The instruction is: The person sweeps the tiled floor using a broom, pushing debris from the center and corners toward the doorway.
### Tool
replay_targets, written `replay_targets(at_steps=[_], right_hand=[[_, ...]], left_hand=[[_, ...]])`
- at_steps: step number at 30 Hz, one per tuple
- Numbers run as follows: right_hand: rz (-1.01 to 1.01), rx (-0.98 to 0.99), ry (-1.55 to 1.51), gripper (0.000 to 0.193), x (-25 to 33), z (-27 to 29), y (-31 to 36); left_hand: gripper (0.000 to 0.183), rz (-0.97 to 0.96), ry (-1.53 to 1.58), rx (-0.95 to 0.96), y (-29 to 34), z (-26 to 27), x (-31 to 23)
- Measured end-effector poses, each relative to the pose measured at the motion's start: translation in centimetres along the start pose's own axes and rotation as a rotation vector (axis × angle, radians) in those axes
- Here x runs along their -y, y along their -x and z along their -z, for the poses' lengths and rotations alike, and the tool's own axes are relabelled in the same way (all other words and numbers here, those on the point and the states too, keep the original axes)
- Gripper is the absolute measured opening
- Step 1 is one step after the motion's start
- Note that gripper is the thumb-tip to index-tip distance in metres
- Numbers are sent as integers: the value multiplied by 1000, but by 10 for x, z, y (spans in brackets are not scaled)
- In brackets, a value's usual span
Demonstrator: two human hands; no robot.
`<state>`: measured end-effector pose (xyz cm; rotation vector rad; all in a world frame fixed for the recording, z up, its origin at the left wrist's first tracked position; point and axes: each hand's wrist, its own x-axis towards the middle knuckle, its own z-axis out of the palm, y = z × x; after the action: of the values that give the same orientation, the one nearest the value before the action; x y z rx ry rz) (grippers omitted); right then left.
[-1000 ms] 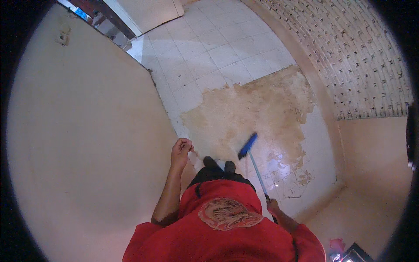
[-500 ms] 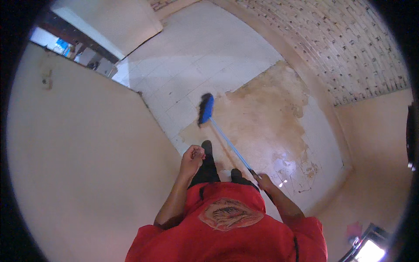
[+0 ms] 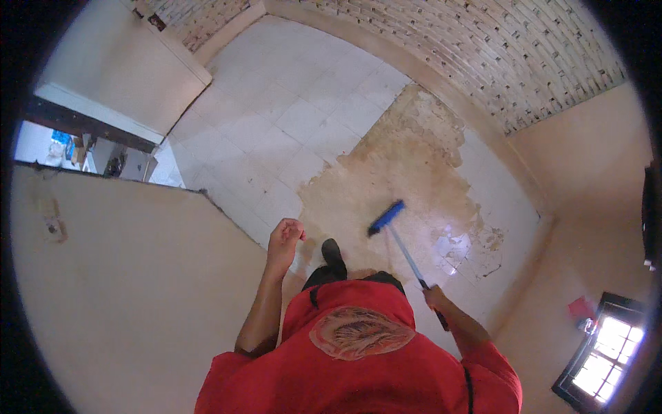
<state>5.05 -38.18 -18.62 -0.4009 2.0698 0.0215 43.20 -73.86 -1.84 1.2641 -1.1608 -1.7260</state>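
My right hand (image 3: 436,297) is wrapped round the black grip of a broom (image 3: 387,217), whose light pole runs up to a blue head with dark bristles. The broom head is over the brown worn patch (image 3: 386,176) of floor, ahead of my feet. In front of my left side, my left hand (image 3: 285,236) is raised with its fingers curled in, and nothing shows in it. My dark shoe (image 3: 332,250) stands on the floor between the left hand and the broom head.
White floor tiles (image 3: 255,86) surround the worn patch. A pale wall (image 3: 138,276) rises close on my left, near a doorway gap (image 3: 103,155) and a white door panel (image 3: 131,69). Patterned wall cladding (image 3: 496,48) runs along the far side. A window (image 3: 607,359) is at lower right.
The broom head has swung right and nearer, off the edge of the white tiles onto the worn patch. My right hand has moved slightly right with the grip. The view has turned.
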Motion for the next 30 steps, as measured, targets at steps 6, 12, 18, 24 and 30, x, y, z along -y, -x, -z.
replay_targets(at_steps=[6, 12, 18, 24, 30], right_hand=[[269, 210, 189, 56, 212, -53, -61], [529, 76, 105, 42, 177, -15, -27], [45, -47, -54, 49, 31, 81, 113], [-89, -183, 299, 35, -129, 142, 93], [-450, -365, 113, 28, -61, 203, -15]], left_hand=[[13, 34, -79, 45, -19, 15, -6], [10, 3, -52, 148, -69, -10, -18], [15, -15, -73, 286, -130, -60, -14], [16, 35, -100, 434, -179, -148, -31], [12, 7, -179, 474, -205, -197, -72]])
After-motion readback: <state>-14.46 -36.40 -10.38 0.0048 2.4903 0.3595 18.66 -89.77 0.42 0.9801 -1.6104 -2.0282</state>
